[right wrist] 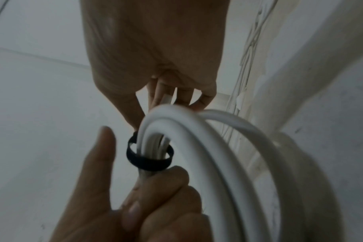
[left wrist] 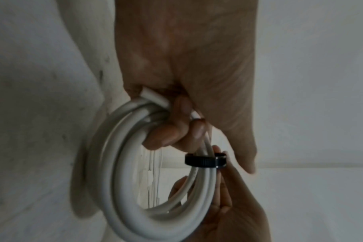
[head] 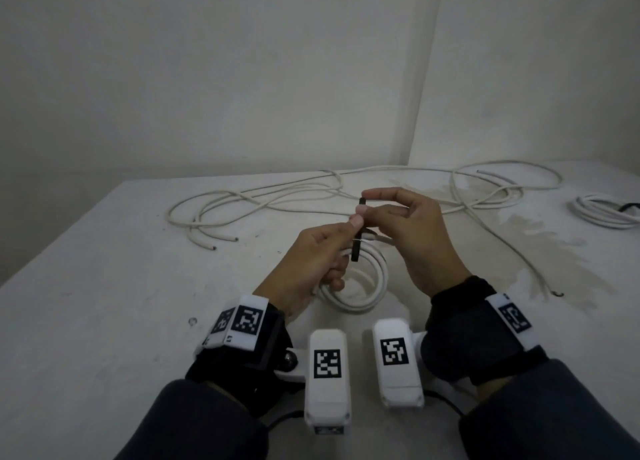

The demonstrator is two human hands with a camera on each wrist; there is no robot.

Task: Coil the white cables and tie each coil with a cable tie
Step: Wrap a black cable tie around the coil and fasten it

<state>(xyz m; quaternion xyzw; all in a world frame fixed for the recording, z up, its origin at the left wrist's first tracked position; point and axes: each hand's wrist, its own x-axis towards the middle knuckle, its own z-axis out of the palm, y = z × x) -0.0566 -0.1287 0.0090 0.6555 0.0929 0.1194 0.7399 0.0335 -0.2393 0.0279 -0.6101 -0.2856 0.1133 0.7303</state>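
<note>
Coil (head: 356, 283) half hidden in left grip (head: 311, 252), right grip (head: 405, 224) pinching black cable tie (head: 356, 245), tie's head unseen.

A white table (head: 104, 286) carries loose white cables (head: 263, 196) and a tied coil (head: 602, 212) far right.

White coil (head: 360, 286); black cable tie (head: 356, 248); black-and-white checked wrist markers (head: 327, 363); white table (head: 104, 286).
</note>
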